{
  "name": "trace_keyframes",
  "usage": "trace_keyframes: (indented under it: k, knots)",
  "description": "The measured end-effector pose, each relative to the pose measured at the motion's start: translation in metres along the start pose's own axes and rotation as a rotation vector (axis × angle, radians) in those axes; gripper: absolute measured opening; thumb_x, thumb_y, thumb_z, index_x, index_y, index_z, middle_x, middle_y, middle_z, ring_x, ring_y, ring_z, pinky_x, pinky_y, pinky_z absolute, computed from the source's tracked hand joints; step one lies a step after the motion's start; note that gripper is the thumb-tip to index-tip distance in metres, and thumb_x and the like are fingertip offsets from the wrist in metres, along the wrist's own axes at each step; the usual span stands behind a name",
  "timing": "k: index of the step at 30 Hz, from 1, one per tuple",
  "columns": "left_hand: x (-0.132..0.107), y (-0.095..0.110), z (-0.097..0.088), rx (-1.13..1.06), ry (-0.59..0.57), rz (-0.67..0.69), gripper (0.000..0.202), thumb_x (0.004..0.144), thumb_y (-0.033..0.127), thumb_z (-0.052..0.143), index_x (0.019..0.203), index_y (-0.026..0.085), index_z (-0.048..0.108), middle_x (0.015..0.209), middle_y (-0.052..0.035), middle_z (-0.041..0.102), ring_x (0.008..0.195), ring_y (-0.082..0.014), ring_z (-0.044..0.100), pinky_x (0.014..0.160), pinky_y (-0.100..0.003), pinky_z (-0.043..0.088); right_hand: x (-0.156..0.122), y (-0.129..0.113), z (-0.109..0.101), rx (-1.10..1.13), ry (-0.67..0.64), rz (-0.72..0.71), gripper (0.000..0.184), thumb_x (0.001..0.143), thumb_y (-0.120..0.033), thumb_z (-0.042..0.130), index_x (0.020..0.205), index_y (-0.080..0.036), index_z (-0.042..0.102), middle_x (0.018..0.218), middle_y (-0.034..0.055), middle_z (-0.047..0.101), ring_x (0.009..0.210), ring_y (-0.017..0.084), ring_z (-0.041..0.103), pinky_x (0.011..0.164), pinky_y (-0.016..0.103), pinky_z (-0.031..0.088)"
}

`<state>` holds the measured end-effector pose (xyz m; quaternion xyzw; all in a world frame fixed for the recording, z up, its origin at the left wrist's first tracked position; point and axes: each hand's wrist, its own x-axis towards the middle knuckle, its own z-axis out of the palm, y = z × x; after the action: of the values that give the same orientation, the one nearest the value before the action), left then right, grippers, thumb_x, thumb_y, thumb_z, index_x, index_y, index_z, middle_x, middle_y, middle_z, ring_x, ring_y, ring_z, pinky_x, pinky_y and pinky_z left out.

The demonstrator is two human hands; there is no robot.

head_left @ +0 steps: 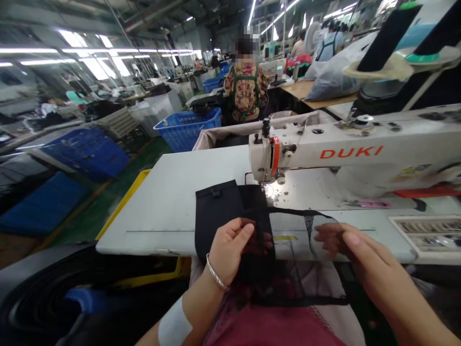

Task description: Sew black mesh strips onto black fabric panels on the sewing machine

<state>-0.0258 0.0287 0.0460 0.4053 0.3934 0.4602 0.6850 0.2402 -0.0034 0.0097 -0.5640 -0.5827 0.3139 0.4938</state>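
Observation:
My left hand (230, 247), with a silver bracelet at the wrist, grips a black fabric piece (218, 214) that lies on the white sewing table (162, 206); its thumb is on top and its fingers are under the cloth. My right hand (351, 245) pinches the sheer black mesh panel (298, 230) joined to that fabric, some fingers showing through the mesh. The mesh hangs over the table's front edge toward my lap. Just behind the fabric stands the white DUKI sewing machine (345, 151), its needle area (275, 182) lit.
A control panel (425, 228) is set into the table at the right. Blue plastic crates (187, 127) and stacked bins stand on the floor to the left. A person in a floral top and green apron (247, 89) stands behind the table; other workers sit farther back.

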Motion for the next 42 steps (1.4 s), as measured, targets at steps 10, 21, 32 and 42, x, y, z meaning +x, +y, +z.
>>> trace_keyframes:
  k: [10,21,32,42]
  knots:
    - [-0.005,0.001,-0.002,0.141,-0.011,0.015,0.024,0.090,0.037,0.061,0.094,0.013,0.058,0.081,-0.0086,0.073,0.066,-0.0170,0.070,0.057,-0.020,0.054,0.021,-0.016,0.012,0.264,-0.066,0.230,0.026,0.081,-0.044,0.069,0.091,-0.020,0.066,0.058,-0.0015,0.055,0.053,0.011,0.049,0.050,0.023,0.041]
    - [-0.005,0.005,0.000,0.310,0.062,0.028,0.033,0.075,0.040,0.076,0.090,0.013,0.063,0.078,-0.0057,0.070,0.064,-0.0169,0.066,0.057,-0.024,0.054,0.019,-0.027,0.014,0.351,-0.069,0.279,0.024,0.081,-0.043,0.069,0.083,-0.020,0.062,0.058,-0.0038,0.051,0.048,0.008,0.047,0.045,0.021,0.036]
    - [-0.003,0.010,-0.003,0.336,0.134,0.016,0.035,0.075,0.043,0.073,0.085,0.013,0.057,0.054,0.0046,0.054,0.039,-0.0084,0.051,0.038,-0.016,0.039,0.023,-0.029,0.007,0.044,0.065,0.138,0.025,0.084,-0.043,0.066,0.101,-0.025,0.065,0.093,0.0018,0.066,0.077,0.016,0.062,0.073,0.031,0.049]
    - [-0.003,0.013,0.004,0.444,0.069,0.039,0.027,0.077,0.038,0.070,0.085,0.015,0.060,0.061,0.0026,0.056,0.044,-0.0076,0.046,0.039,-0.017,0.037,0.012,-0.078,0.042,-0.302,-0.154,-0.434,0.038,0.091,-0.025,0.056,0.129,-0.028,0.052,0.133,0.0027,0.053,0.125,0.019,0.045,0.107,0.037,0.035]
